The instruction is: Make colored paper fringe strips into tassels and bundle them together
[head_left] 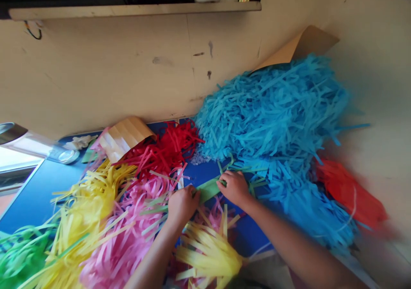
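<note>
A strip of green tissue paper [208, 190] with cut fringes at both ends stretches between my hands above the blue table. My left hand [183, 202] is closed on its left end, and fringe strands stick out past the fist. On the right end, my right hand [234, 188] is closed with the fingers curled over the paper. Just below lies a yellow tissue tassel [212, 254], its strands fanned to the left. Pink shredded strips [138, 220] lie beside my left forearm. Close to my right hand spreads a large blue heap of paper strips [272, 113].
Red strips [167, 147] and a brown paper sheet [128, 137] lie at the back. Yellow strips [93, 203] and green strips [25, 250] cover the left. A red bundle [351, 190] sits far right. A shelf [138, 11] juts from the wall above the blue table [32, 195].
</note>
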Demonstrator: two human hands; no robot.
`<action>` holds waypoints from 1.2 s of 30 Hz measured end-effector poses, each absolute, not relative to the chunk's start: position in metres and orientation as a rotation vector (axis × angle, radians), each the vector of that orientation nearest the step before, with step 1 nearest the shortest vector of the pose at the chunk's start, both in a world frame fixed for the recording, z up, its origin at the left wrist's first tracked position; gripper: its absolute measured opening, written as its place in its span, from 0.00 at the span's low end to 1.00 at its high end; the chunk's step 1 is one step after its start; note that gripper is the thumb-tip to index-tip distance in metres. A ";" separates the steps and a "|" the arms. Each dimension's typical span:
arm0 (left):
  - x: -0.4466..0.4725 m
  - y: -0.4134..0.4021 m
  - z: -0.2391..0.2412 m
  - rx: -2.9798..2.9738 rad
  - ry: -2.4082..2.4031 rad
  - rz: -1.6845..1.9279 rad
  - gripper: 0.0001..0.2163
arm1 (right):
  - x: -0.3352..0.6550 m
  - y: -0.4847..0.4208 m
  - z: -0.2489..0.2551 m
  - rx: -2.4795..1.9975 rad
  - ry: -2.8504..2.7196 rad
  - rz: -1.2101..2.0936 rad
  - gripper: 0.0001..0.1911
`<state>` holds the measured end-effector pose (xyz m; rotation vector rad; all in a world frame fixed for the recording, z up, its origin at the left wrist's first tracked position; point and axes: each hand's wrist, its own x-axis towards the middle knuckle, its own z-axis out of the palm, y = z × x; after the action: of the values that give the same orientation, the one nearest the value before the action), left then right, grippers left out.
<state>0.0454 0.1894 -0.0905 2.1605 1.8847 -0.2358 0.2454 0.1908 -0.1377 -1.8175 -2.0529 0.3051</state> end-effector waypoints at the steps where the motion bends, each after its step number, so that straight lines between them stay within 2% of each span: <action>1: 0.046 0.188 -0.090 2.185 1.887 -0.216 0.12 | 0.246 0.191 -0.137 -1.823 -2.047 0.300 0.07; 4: 0.048 0.185 -0.085 2.345 1.832 -0.109 0.12 | 0.248 0.191 -0.131 -1.860 -1.988 0.235 0.02; 7: 0.052 0.185 -0.081 2.564 1.559 -0.066 0.11 | 0.255 0.186 -0.115 -1.837 -1.957 0.154 0.09; 12: 0.053 0.183 -0.079 2.732 1.302 -0.071 0.10 | 0.269 0.174 -0.089 -1.458 -2.258 0.135 0.16; 14: 0.054 0.179 -0.078 2.757 1.316 -0.048 0.08 | 0.272 0.172 -0.087 -1.420 -2.292 0.117 0.16; 19: 0.060 0.171 -0.079 2.781 1.409 0.014 0.09 | 0.267 0.180 -0.101 -1.203 -2.644 0.257 0.08; 25: 0.059 0.173 -0.090 2.736 1.530 0.097 0.10 | 0.264 0.195 -0.108 -1.370 -2.526 0.322 0.07; 28: 0.050 0.173 -0.093 2.697 1.549 0.152 0.11 | 0.265 0.197 -0.109 -1.342 -2.507 0.368 0.11; 32: 0.030 0.171 -0.098 2.638 1.571 0.218 0.12 | 0.271 0.204 -0.118 -1.359 -2.469 0.447 0.04; 36: 0.019 0.175 -0.105 2.548 1.672 0.246 0.13 | 0.275 0.214 -0.128 -1.449 -2.388 0.496 0.05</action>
<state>0.0187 0.1752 -0.1052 2.5484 1.6720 0.2459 0.2751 0.2140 -0.1283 -1.4494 -2.3884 0.4965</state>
